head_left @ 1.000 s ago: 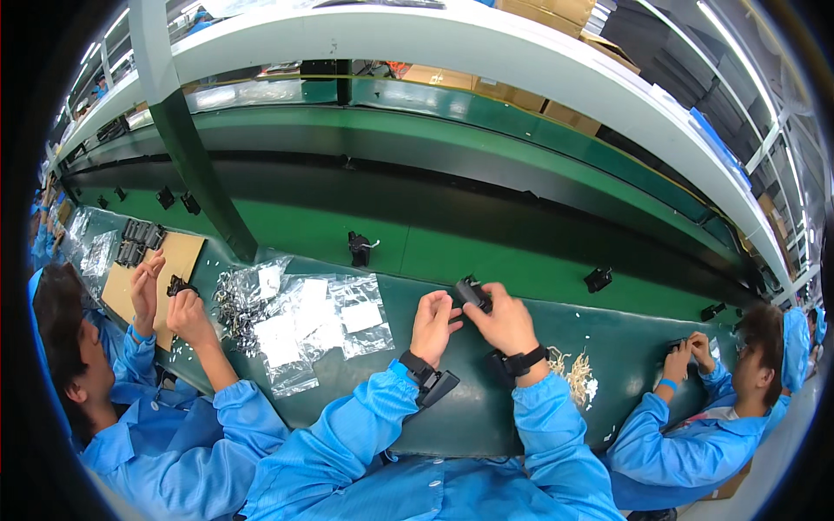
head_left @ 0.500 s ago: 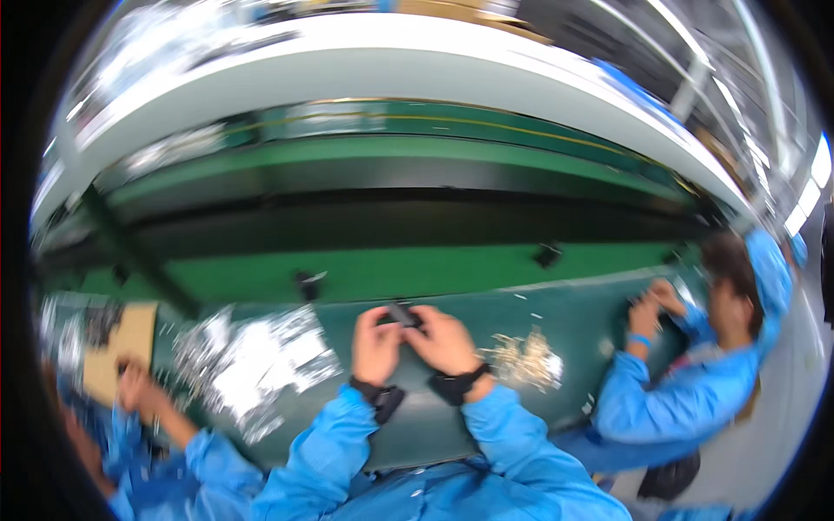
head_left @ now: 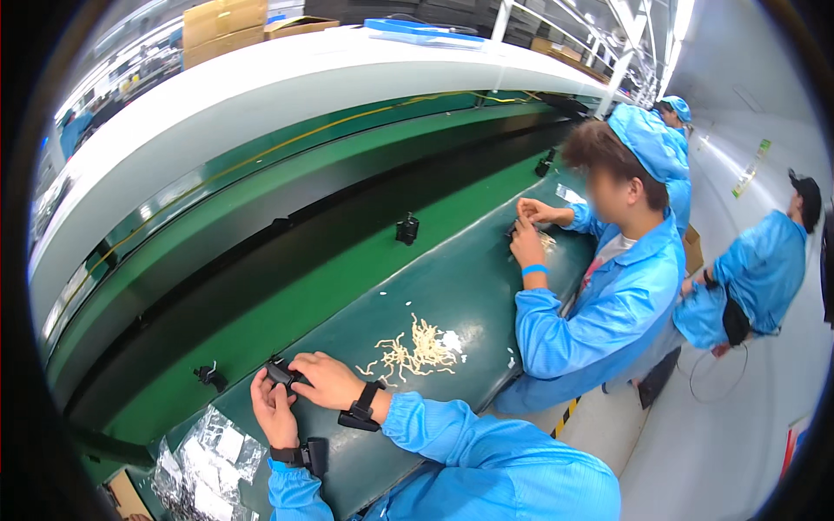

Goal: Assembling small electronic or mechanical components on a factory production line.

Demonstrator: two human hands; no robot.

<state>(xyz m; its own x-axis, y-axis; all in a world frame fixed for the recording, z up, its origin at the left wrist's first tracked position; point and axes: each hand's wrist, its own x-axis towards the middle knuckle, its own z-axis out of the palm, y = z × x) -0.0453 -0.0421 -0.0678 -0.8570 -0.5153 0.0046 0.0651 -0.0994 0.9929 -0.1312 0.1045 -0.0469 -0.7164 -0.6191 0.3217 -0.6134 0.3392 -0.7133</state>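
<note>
A small black device with a rounded, box-like body [head_left: 280, 373] is between my two hands, over the near edge of the green work surface. My left hand [head_left: 275, 414] has its fingers closed round the device's left and lower side. From the right, my right hand [head_left: 328, 382] reaches across and grips the device too, thumb and fingertips at its edge. Fingers cover part of it, so its details are hidden. A black strap [head_left: 363, 406] circles my right wrist, and another with a black block [head_left: 314, 457] is at my left.
Clear plastic bags [head_left: 213, 460] lie beside my left forearm. A pile of cream-coloured twisted strips [head_left: 415, 352] sits to my right. Black parts [head_left: 407, 229] stand along the green belt [head_left: 347, 276]. A co-worker [head_left: 608, 286] in blue works at the right.
The view has swung to the right, so my hands and the bags now appear farther left and more of the co-workers shows. Both hands still hold the black device.
</note>
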